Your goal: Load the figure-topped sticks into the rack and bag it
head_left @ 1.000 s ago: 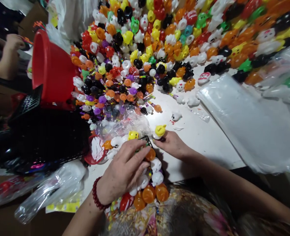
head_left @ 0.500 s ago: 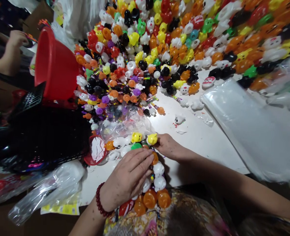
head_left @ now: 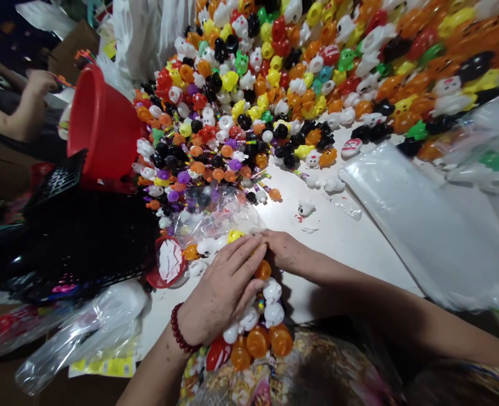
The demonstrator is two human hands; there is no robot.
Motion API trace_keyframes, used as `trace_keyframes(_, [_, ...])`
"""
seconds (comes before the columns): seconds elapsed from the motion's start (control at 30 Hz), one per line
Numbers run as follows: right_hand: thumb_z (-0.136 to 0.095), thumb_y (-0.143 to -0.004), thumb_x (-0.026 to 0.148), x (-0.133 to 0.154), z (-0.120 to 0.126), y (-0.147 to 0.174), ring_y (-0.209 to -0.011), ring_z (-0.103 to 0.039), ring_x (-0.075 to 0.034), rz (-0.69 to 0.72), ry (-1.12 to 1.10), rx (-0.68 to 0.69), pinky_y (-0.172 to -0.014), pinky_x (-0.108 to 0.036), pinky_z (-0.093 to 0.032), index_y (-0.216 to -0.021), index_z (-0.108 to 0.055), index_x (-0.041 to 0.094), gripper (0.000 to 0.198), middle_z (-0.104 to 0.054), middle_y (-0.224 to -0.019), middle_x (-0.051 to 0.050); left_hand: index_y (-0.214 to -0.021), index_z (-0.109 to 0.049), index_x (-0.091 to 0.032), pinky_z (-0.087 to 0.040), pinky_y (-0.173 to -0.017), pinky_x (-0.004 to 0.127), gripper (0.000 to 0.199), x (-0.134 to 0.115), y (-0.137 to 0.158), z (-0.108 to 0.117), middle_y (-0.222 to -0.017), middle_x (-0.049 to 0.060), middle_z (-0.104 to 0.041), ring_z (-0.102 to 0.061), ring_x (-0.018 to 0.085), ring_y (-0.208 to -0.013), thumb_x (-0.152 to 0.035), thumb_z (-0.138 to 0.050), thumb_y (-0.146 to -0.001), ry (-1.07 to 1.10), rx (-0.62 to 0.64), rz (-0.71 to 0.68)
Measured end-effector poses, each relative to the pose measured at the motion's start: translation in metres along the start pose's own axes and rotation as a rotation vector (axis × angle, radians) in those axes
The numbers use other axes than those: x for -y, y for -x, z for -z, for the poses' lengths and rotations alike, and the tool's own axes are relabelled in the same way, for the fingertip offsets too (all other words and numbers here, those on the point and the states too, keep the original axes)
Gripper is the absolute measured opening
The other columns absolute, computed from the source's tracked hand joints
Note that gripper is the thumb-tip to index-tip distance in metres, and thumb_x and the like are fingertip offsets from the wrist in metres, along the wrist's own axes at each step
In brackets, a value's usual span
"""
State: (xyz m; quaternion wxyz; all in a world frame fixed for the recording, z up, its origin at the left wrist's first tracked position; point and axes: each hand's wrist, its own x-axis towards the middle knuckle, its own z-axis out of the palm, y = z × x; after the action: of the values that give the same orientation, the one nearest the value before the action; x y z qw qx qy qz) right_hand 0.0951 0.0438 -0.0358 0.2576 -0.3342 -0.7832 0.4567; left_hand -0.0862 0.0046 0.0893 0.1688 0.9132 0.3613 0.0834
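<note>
A row of small plastic toy heads, white ghosts, orange pumpkins and one red, lies bunched on the white table at its near edge, partly covered, with a yellow one at the far end.

Bare white table lies open right of the hands; the toy heap blocks behind; a black basket and red bucket close the left; plastic bags crowd the far right.
</note>
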Motion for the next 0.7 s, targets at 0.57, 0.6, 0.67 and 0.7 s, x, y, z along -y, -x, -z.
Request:
trace_keyframes(0.57, [-0.051,-0.081,0.007,0.014,0.002,0.005,-0.089,-0.062,-0.019,-0.038,-0.001,-0.046,-0.083,-0.031,-0.05,-0.096,-0.066,0.019,0.024,-0.066,-0.095,-0.005,-0.129,-0.055,-0.018,-0.049,-0.105,0.042,0.033,0.006,-0.003,0.007,-0.134,0.015,-0.059,-0.054,0.022,-0.127,-0.025,-0.043,-0.099,0.15,-0.086,-0.048])
trace_keyframes(0.6, [-0.05,-0.08,0.007,0.018,0.003,0.009,-0.087,-0.062,-0.018,-0.061,-0.006,-0.068,-0.082,-0.031,-0.05,-0.095,-0.065,0.019,0.024,-0.065,-0.093,-0.004,-0.129,-0.055,-0.019,-0.05,-0.104,0.041,0.033,0.008,0.002,0.013,-0.133,0.015,-0.059,-0.054,0.021,-0.127,-0.024,-0.043,-0.098,0.143,-0.148,-0.029])
trace_keyframes(0.67, [-0.047,-0.08,0.008,0.025,0.004,0.015,-0.079,-0.06,-0.017,-0.119,0.007,-0.141,-0.076,-0.03,-0.05,-0.093,-0.062,0.02,0.023,-0.063,-0.088,-0.003,-0.125,-0.058,-0.019,-0.051,-0.101,0.039,0.031,0.017,0.017,0.02,-0.128,0.014,-0.062,-0.058,0.02,-0.122,-0.02,-0.045,-0.097,0.1,-0.333,0.071])
trace_keyframes(0.7, [-0.046,-0.08,0.009,0.027,0.004,0.018,-0.076,-0.058,-0.017,-0.149,0.025,-0.201,-0.074,-0.03,-0.05,-0.093,-0.06,0.02,0.022,-0.062,-0.087,-0.003,-0.123,-0.059,-0.02,-0.052,-0.1,0.039,0.03,0.023,0.028,0.022,-0.124,0.013,-0.064,-0.059,0.02,-0.118,-0.018,-0.046,-0.096,0.068,-0.436,0.149])
